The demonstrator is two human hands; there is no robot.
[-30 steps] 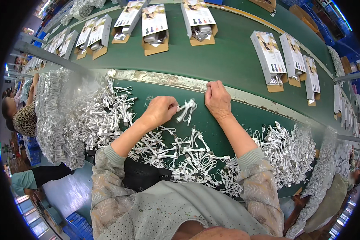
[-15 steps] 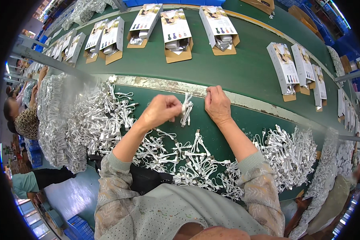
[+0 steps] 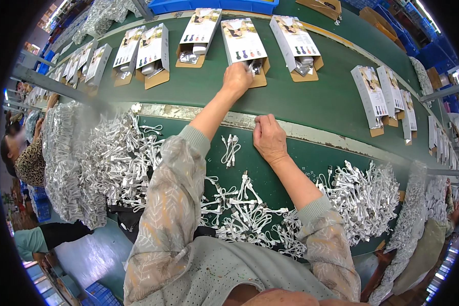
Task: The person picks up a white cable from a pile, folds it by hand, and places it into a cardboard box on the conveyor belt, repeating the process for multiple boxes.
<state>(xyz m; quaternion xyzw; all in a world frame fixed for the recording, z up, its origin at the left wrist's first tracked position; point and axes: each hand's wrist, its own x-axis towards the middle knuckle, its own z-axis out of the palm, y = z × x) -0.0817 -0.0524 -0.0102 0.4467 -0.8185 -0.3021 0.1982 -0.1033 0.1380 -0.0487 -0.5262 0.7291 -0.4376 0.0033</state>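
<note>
My left hand reaches across the metal strip to the open near end of a white printed box. Its fingers are pinched at the brown flap, with a pale bit showing at the tips that looks like a bundled white cable; the fingers partly hide it. My right hand rests by the metal strip, fingers curled in and nothing visible in them. Between my forearms a folded white USB cable lies by itself on the green tabletop. Nearer me spreads a loose pile of white cables.
Large heaps of white cables lie left and right. More open boxes stand along the green belt, some holding a white device and silvery bag. A blue tray sits beyond. Other people work at left.
My left hand has gone from the cables on the tabletop out to the box on the belt. The boxes have shifted rightward. My right hand stays near the metal strip.
</note>
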